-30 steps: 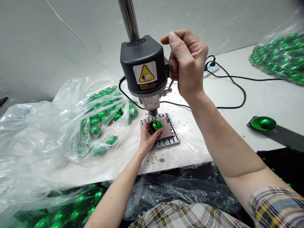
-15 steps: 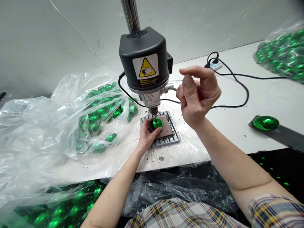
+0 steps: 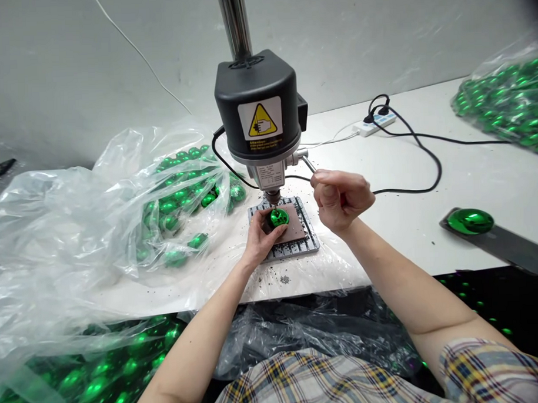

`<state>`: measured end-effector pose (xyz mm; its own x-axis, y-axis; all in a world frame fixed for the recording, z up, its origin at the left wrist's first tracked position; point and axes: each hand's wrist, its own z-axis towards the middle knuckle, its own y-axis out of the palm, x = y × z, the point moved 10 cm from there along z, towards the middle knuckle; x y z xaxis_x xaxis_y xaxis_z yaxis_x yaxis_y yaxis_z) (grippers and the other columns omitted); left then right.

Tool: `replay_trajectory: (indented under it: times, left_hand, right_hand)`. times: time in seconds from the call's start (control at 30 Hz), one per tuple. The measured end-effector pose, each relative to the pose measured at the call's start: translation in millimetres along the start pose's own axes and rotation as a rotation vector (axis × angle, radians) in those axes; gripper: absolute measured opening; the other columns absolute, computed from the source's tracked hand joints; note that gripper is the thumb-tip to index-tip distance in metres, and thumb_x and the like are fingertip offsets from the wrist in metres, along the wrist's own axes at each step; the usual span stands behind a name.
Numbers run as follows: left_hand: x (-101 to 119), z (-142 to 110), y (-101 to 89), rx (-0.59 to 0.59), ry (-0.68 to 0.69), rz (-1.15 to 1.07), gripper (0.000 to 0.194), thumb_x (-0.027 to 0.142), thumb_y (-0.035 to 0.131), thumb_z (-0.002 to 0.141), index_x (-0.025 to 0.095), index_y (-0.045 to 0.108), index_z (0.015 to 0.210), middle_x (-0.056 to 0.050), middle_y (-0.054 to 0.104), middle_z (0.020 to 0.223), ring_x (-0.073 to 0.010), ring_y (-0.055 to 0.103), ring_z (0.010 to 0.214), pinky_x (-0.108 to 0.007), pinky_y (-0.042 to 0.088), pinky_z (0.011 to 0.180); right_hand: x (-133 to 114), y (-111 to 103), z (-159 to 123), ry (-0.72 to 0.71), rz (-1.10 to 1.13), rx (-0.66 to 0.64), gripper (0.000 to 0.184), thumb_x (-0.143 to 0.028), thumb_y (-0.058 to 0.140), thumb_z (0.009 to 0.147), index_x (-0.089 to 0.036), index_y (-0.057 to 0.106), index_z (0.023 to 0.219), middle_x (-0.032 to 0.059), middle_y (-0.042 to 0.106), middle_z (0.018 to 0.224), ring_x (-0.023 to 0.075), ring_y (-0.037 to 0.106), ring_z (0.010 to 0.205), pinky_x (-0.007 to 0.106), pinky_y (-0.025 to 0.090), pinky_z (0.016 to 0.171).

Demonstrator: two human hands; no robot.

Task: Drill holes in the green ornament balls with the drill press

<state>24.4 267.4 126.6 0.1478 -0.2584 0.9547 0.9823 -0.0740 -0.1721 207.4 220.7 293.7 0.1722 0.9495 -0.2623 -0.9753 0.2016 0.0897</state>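
Observation:
Under the chuck of a small black drill press, my left hand pinches a shiny green ball between thumb and fingers. The ball sits on a brownish square board, which lies on the slotted metal base. The drill bit points down at the ball's top; whether it touches I cannot tell. My right hand is closed around the end of the press's feed lever, to the right of the motor housing. The lever's knob is hidden in my fingers.
Clear plastic bags of green balls lie on the table's left, at the far right and below the front edge. Another green ball rests on a dark phone. Black cords run to a white power strip. Dark shavings surround the base.
My right hand has come down with the lever, from beside the top of the motor housing to below it. My left hand keeps its hold on the green ball.

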Motion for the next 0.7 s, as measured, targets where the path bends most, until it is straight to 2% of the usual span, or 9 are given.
replay_trajectory:
  times: [0.07, 0.13, 0.23, 0.37, 0.43, 0.5, 0.6, 0.67, 0.7]
  left_hand:
    - [0, -1, 0.0, 0.001, 0.008, -0.001, 0.052, 0.042, 0.083, 0.078, 0.018, 0.055, 0.115, -0.01, 0.066, 0.113, -0.0228, 0.064, 0.107, -0.04, 0.051, 0.098]
    - [-3, 0, -0.3, 0.009, -0.001, -0.006, 0.052, 0.042, 0.083, 0.077, 0.019, 0.055, 0.114, -0.009, 0.065, 0.112, -0.0226, 0.064, 0.106, -0.039, 0.052, 0.096]
    - [-5, 3, 0.2, 0.014, -0.02, -0.015, 0.051, 0.042, 0.083, 0.077, 0.019, 0.056, 0.113, -0.009, 0.065, 0.111, -0.0221, 0.065, 0.103, -0.039, 0.053, 0.094]
    - [12, -3, -6.1, 0.075, 0.007, 0.039, 0.047, 0.04, 0.082, 0.077, 0.019, 0.056, 0.11, -0.009, 0.067, 0.106, -0.0218, 0.067, 0.099, -0.039, 0.055, 0.09]
    - [35, -27, -17.0, 0.187, 0.116, 0.184, 0.042, 0.037, 0.081, 0.079, 0.019, 0.057, 0.11, -0.008, 0.067, 0.105, -0.0222, 0.067, 0.1, -0.039, 0.055, 0.089]
    - [64, -69, -15.7, 0.211, 0.333, 0.329, 0.043, 0.033, 0.079, 0.081, 0.021, 0.057, 0.117, -0.01, 0.066, 0.111, -0.0235, 0.066, 0.105, -0.039, 0.056, 0.089]
    - [87, -151, 21.4, -0.094, 0.711, 0.457, 0.055, 0.031, 0.078, 0.083, 0.024, 0.053, 0.131, -0.015, 0.064, 0.124, -0.0256, 0.067, 0.108, -0.038, 0.058, 0.085]
    - [65, -193, 52.5, -0.408, 0.728, 0.594, 0.05, 0.026, 0.07, 0.088, 0.028, 0.053, 0.136, -0.018, 0.062, 0.133, -0.0261, 0.069, 0.104, -0.039, 0.059, 0.084]
    - [43, -204, 65.3, -0.565, 0.623, 0.678, 0.049, 0.022, 0.064, 0.09, 0.03, 0.054, 0.138, -0.019, 0.059, 0.138, -0.0271, 0.069, 0.103, -0.042, 0.058, 0.085]
  right_hand:
    - [-17, 0, -1, -0.151, 0.048, 0.009, 0.018, -0.032, 0.054, 0.1, -0.031, 0.068, 0.111, -0.0032, 0.061, 0.064, 0.0101, 0.05, 0.04, 0.026, 0.046, 0.041]
    - [-24, -2, 9, -0.17, 0.065, 0.066, 0.02, -0.026, 0.055, 0.1, -0.031, 0.068, 0.113, -0.0052, 0.056, 0.057, 0.0078, 0.04, 0.034, 0.025, 0.037, 0.037]
    - [-4, -4, 46, 0.074, 0.051, 0.183, 0.015, -0.035, 0.054, 0.102, -0.032, 0.068, 0.107, -0.0045, 0.056, 0.063, 0.0062, 0.033, 0.034, 0.025, 0.028, 0.034]
    - [36, 19, 97, 0.447, 0.148, 0.082, 0.013, -0.041, 0.066, 0.095, -0.028, 0.066, 0.095, -0.0037, 0.05, 0.06, 0.0087, 0.034, 0.038, 0.027, 0.027, 0.032]
    - [48, 26, 107, 0.573, 0.19, 0.069, 0.012, -0.037, 0.065, 0.095, -0.027, 0.065, 0.088, -0.0052, 0.04, 0.052, 0.0102, 0.03, 0.038, 0.028, 0.025, 0.032]
    - [50, 28, 109, 0.619, 0.196, 0.087, 0.014, -0.028, 0.062, 0.096, -0.026, 0.063, 0.082, -0.0059, 0.034, 0.049, 0.011, 0.03, 0.039, 0.028, 0.025, 0.033]
    - [40, 24, 110, 0.6, 0.159, 0.138, 0.026, -0.012, 0.054, 0.099, -0.024, 0.059, 0.076, -0.0077, 0.03, 0.047, 0.0102, 0.029, 0.039, 0.027, 0.027, 0.035]
    - [35, 23, 111, 0.589, 0.1, 0.139, 0.032, -0.007, 0.049, 0.101, -0.023, 0.057, 0.075, -0.0088, 0.028, 0.047, 0.0094, 0.028, 0.039, 0.026, 0.029, 0.036]
    - [33, 23, 112, 0.586, 0.061, 0.127, 0.034, -0.005, 0.047, 0.102, -0.024, 0.056, 0.075, -0.009, 0.029, 0.047, 0.0092, 0.029, 0.039, 0.026, 0.029, 0.037]
